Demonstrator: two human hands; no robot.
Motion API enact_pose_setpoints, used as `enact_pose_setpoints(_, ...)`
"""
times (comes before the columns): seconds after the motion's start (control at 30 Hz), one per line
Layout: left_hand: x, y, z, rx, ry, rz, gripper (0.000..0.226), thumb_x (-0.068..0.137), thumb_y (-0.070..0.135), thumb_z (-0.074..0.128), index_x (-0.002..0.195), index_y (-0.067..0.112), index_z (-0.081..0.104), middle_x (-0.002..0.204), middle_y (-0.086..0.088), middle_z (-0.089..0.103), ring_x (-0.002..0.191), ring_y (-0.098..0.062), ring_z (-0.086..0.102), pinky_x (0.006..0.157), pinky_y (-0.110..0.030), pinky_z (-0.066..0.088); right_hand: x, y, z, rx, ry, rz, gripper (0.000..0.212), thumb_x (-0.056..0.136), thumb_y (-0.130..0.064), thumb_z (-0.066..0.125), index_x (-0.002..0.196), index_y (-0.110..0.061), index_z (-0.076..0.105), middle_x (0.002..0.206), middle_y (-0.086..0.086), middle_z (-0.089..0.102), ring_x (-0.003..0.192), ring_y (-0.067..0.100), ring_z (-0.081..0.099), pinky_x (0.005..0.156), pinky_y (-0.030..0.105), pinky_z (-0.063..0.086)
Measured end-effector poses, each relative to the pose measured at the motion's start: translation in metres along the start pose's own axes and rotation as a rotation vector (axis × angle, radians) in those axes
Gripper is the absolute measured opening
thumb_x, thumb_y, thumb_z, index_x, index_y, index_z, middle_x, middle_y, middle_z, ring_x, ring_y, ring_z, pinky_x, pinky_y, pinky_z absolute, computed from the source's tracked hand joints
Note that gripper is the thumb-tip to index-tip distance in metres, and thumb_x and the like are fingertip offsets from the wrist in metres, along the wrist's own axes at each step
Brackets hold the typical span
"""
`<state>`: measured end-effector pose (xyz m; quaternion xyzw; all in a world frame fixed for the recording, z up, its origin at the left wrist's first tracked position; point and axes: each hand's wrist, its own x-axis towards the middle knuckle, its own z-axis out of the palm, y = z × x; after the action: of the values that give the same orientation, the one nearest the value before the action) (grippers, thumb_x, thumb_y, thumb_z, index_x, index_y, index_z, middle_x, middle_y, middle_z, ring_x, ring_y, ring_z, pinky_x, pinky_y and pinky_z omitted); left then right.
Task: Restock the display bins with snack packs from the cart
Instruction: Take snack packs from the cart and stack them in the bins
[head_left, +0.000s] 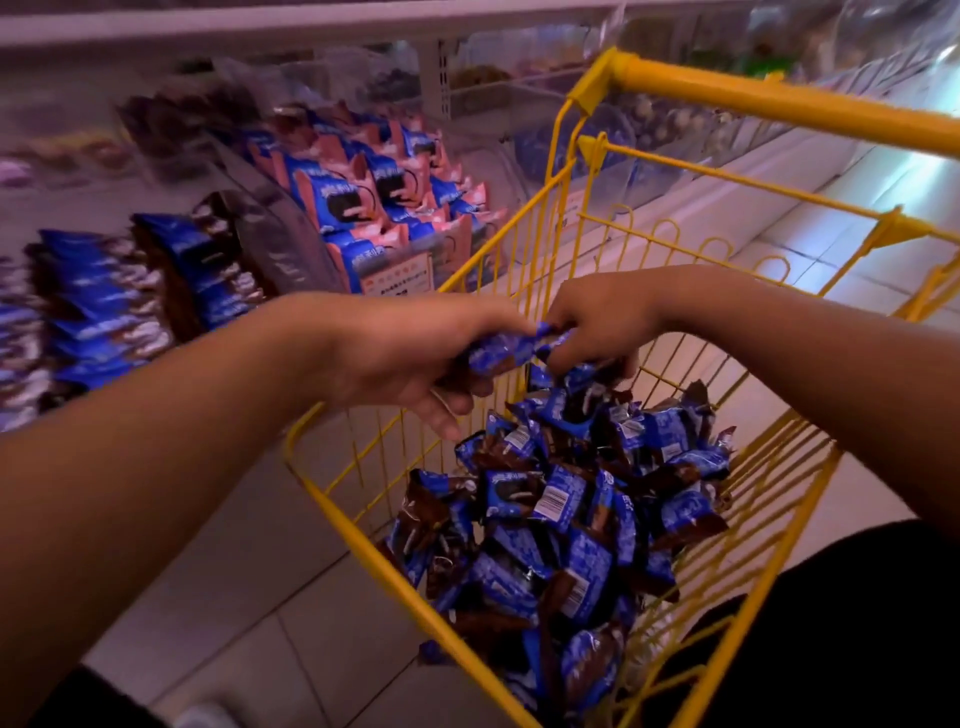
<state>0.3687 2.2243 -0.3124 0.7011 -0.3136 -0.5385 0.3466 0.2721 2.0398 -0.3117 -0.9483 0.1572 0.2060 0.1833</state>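
Note:
A yellow wire cart (332, 512) holds a heap of several blue-and-brown snack packs (561, 525). Over its far left corner my left hand (410, 358) grips a blue snack pack (501, 353) between thumb and fingers. My right hand (597, 322) is just to the right of it, its fingertips closed on the same pack's right end and reaching down among the top packs of the heap. To the left stands a display bin (280, 244) of clear plastic, with rows of blue-and-brown packs (98, 317) standing in it.
A second bin behind holds blue-and-pink packs (363, 197) with a price label (397, 278) on its front. More clear bins (649, 119) run along the shelf to the right. The cart's yellow handle (779, 101) crosses the upper right. Pale floor tiles lie below.

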Motion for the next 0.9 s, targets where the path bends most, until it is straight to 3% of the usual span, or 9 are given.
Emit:
enact_pose_setpoints(0.1, -0.051, -0.013, -0.009, -0.310, -0.143, 0.118, 0.028, 0.077, 0.039, 0.069, 0.084, 0.017, 0.054, 0.068, -0.003, 0.051, 0.054, -0.016, 0.046, 0.050, -0.028, 0.049, -0.030, -0.016, -0.019, 0.041, 0.099, -0.089, 0.029, 0.087, -0.030, 0.070, 0.067, -0.010, 0.065, 0.067, 0.011, 0.060, 0.063, 0.021, 0.061, 0.066, 0.047, 0.056)
enact_pose_setpoints(0.23, -0.072, -0.031, -0.006, -0.553, -0.030, 0.208, 0.035, 0.075, 0.036, 0.054, 0.095, 0.010, 0.066, 0.086, -0.012, 0.069, 0.071, -0.023, 0.067, 0.061, -0.031, 0.059, -0.067, -0.042, -0.034, 0.477, 0.266, -0.288, 0.037, 0.085, -0.031, 0.069, 0.077, 0.005, 0.065, 0.066, 0.015, 0.058, 0.053, 0.011, 0.054, 0.048, 0.023, 0.044)
enact_pose_setpoints(0.4, -0.074, -0.035, -0.012, -0.723, 0.056, 0.234, 0.033, 0.096, 0.027, 0.044, 0.114, 0.010, 0.065, 0.099, -0.015, 0.074, 0.086, -0.029, 0.074, 0.073, -0.040, 0.062, -0.072, -0.066, -0.024, 1.036, 0.189, -0.309, 0.019, 0.071, -0.034, 0.067, 0.067, -0.018, 0.076, 0.071, 0.001, 0.072, 0.058, 0.010, 0.068, 0.052, 0.022, 0.055)
enact_pose_setpoints(0.5, -0.074, -0.039, -0.011, -0.791, 0.048, 0.252, 0.042, 0.100, 0.030, 0.040, 0.131, 0.010, 0.061, 0.113, -0.016, 0.072, 0.092, -0.028, 0.073, 0.078, -0.040, 0.061, -0.060, -0.078, -0.011, 1.213, 0.144, -0.243, 0.029, 0.076, -0.039, 0.065, 0.093, -0.018, 0.076, 0.092, 0.007, 0.077, 0.071, 0.017, 0.073, 0.062, 0.038, 0.062)
enact_pose_setpoints(0.57, -0.076, -0.038, -0.012, -0.783, 0.015, 0.313, 0.046, 0.097, 0.041, 0.043, 0.134, 0.018, 0.060, 0.122, -0.013, 0.069, 0.096, -0.026, 0.069, 0.081, -0.038, 0.059, -0.054, -0.086, -0.005, 1.315, 0.127, -0.218, 0.044, 0.075, -0.045, 0.064, 0.107, -0.017, 0.073, 0.098, 0.007, 0.077, 0.070, 0.016, 0.074, 0.056, 0.037, 0.062)
enact_pose_setpoints(0.63, -0.076, -0.037, -0.011, -0.729, 0.031, 0.387, 0.056, 0.087, 0.050, 0.054, 0.134, 0.021, 0.061, 0.119, -0.008, 0.068, 0.096, -0.018, 0.066, 0.083, -0.033, 0.056, -0.049, -0.094, 0.000, 1.411, 0.105, -0.245, 0.044, 0.074, -0.048, 0.063, 0.102, -0.016, 0.076, 0.099, 0.007, 0.077, 0.073, 0.015, 0.075, 0.056, 0.033, 0.061)
enact_pose_setpoints(0.77, -0.067, -0.034, -0.003, -0.653, 0.341, 0.541, 0.066, 0.072, 0.038, 0.071, 0.134, 0.017, 0.059, 0.106, 0.001, 0.074, 0.084, -0.009, 0.067, 0.076, -0.027, 0.048, -0.040, -0.105, 0.010, 1.512, 0.086, -0.340, 0.044, 0.076, -0.042, 0.066, 0.106, -0.011, 0.074, 0.106, 0.013, 0.075, 0.082, 0.018, 0.074, 0.067, 0.036, 0.063)
enact_pose_setpoints(0.83, -0.063, -0.034, -0.003, -0.674, 0.453, 0.617, 0.049, 0.083, 0.028, 0.069, 0.130, 0.017, 0.060, 0.108, -0.001, 0.075, 0.093, -0.016, 0.072, 0.081, -0.030, 0.052, -0.040, -0.107, 0.012, 1.421, 0.150, -0.338, 0.041, 0.076, -0.044, 0.067, 0.105, -0.014, 0.071, 0.102, 0.012, 0.075, 0.080, 0.017, 0.074, 0.059, 0.033, 0.060)
enact_pose_setpoints(0.9, -0.062, -0.036, -0.007, -0.693, 0.511, 0.677, 0.031, 0.090, 0.020, 0.067, 0.120, 0.016, 0.063, 0.102, -0.003, 0.076, 0.094, -0.020, 0.073, 0.076, -0.029, 0.056, -0.041, -0.107, 0.013, 1.215, 0.273, -0.298, 0.042, 0.078, -0.049, 0.067, 0.104, -0.016, 0.069, 0.096, 0.012, 0.076, 0.075, 0.017, 0.073, 0.049, 0.027, 0.056)
